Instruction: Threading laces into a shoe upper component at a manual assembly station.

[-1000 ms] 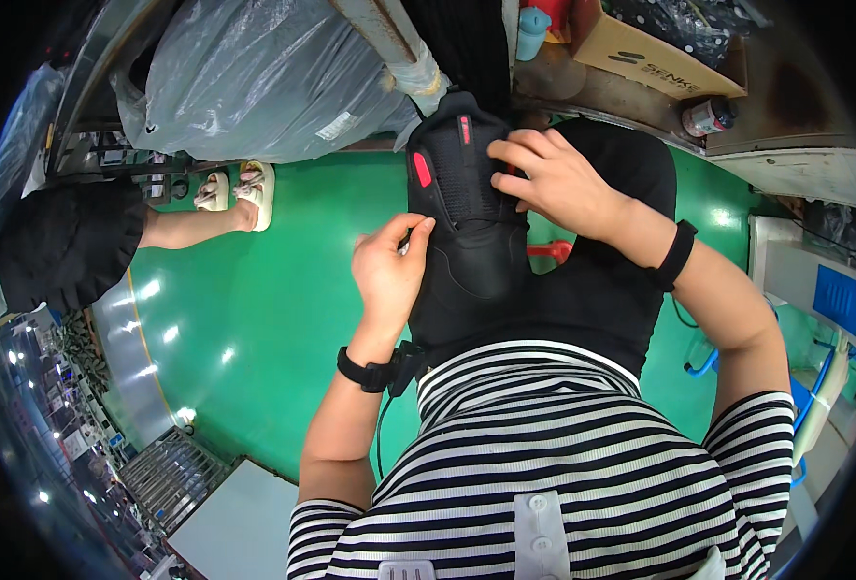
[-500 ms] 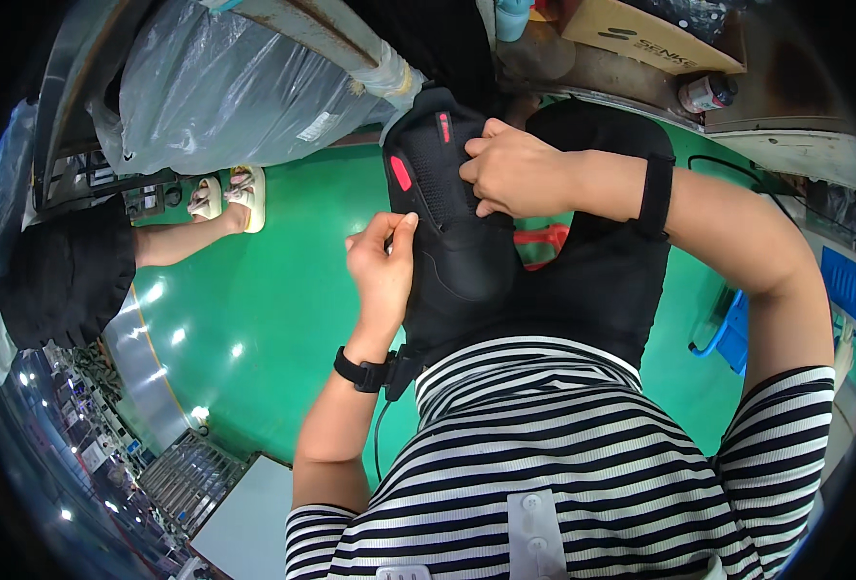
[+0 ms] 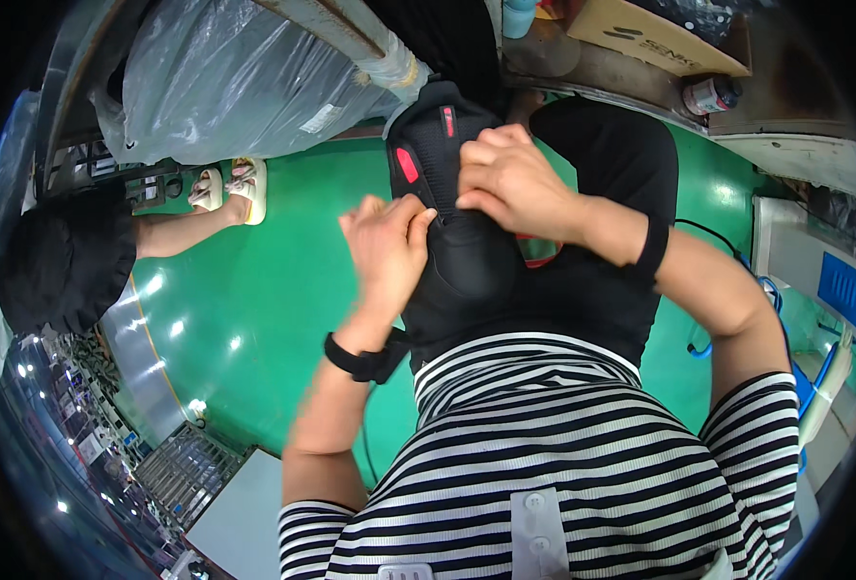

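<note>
Farthest to the left of the black shoe (image 3: 464, 259) is another person in a dark skirt (image 3: 66, 251), one leg stretched toward it and ending in pale sandals (image 3: 246, 190). Between these and the shoe runs bare green floor (image 3: 283, 309); beyond the shoe, ahead and to the left, hangs a grey plastic bag (image 3: 225, 87), with a metal post (image 3: 346, 39) angling down close to the shoe's far end.

The left hand (image 3: 389, 246), a dark band (image 3: 356, 362) on its wrist, is at the shoe's left edge. Its thumb and forefinger tips come together there, below the pink side patch (image 3: 407, 164); whether they pinch the edge cannot be told.

The shoe lies lengthwise on the black trousers (image 3: 563, 304), rounded toe toward the wearer, between the two hands.

The right hand (image 3: 520, 188) lies across the shoe's right edge, fingers bent and bunched, thumb tip over the mesh middle; what they grip, if anything, is hidden. Just right of the toe a red piece (image 3: 542, 256) shows partly. Well to the right and ahead of the shoe are a cardboard box (image 3: 626, 39) and a small dark-lidded jar (image 3: 708, 97).
</note>
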The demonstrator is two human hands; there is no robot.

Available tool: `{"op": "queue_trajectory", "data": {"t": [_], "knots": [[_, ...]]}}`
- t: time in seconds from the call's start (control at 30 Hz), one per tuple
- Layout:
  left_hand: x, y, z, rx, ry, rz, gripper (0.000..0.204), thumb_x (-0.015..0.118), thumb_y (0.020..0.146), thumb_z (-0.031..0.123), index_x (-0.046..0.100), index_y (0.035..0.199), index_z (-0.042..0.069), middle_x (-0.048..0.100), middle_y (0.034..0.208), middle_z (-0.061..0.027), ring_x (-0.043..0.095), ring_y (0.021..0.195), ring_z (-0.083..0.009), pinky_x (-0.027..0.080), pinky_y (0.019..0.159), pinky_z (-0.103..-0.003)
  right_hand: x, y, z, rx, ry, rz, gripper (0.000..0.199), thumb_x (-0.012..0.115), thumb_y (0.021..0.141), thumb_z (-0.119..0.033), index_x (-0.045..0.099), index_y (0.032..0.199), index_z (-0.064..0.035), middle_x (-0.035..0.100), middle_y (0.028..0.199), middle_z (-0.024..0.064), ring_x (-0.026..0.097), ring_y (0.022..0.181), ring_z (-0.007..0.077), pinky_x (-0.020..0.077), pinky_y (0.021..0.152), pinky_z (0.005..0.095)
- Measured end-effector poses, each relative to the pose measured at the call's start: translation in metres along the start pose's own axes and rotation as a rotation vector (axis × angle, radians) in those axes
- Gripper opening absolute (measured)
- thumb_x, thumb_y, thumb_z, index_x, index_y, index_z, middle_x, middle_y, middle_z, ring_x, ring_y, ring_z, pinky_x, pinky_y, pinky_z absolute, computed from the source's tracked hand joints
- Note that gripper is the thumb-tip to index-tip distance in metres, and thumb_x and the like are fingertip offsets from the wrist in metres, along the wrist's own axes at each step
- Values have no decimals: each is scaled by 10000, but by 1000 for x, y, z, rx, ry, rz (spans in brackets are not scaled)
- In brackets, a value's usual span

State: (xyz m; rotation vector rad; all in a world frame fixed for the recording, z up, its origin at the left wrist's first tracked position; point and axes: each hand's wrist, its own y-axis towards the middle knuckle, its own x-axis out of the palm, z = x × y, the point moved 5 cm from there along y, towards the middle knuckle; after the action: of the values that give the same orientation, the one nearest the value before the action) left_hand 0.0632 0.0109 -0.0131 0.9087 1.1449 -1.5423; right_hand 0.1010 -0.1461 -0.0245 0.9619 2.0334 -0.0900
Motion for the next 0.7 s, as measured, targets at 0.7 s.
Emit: {"op": "queue_trajectory", "data": {"t": [0.7], "knots": [[-37,7,-30,719,-159,357,256,812,674,181,675,878,110,558,1167,-95,543,1103,-330,444,925,-449,10,33,-20,26,8,13,31,647,770,-73,660,793,-57,578,993,89,619,902,232,516,732,329]]}}
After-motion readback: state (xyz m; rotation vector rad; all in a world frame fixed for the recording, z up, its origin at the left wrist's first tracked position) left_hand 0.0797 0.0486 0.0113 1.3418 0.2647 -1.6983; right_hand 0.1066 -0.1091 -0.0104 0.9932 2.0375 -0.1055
